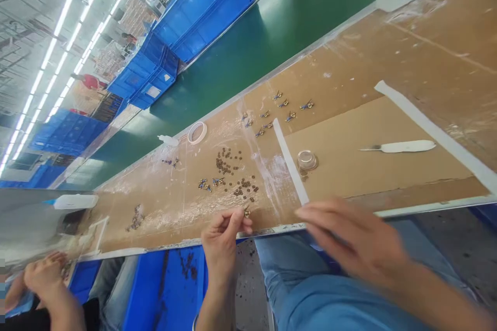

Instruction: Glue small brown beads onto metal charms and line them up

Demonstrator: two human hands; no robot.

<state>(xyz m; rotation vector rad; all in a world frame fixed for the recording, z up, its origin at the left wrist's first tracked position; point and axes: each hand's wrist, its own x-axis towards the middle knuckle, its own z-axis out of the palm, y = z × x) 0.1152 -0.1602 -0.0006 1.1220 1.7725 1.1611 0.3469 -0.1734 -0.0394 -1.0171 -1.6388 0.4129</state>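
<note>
My left hand (223,230) is at the table's near edge, thumb and fingers pinched on a small gold-coloured figure (247,212) that shows at the fingertips. To the right, my right hand (349,238) is blurred, its fingers stretched out and nothing visible in them. It hovers by the near end of a white tape strip (291,163). Beyond my left hand lie many small dark round beads (224,161) in loose clusters. Beside them is a little group of blue-and-gold figures (209,184), and several more figures (285,103) lie farther back.
A small clear round dish (307,160) and a white-handled knife (407,147) lie on cardboard to the right. A tape roll (197,133) and white bottle (168,140) are near the green belt (229,70). Blue crates (202,10) stand beyond. A co-worker's hands (46,271) are at lower left.
</note>
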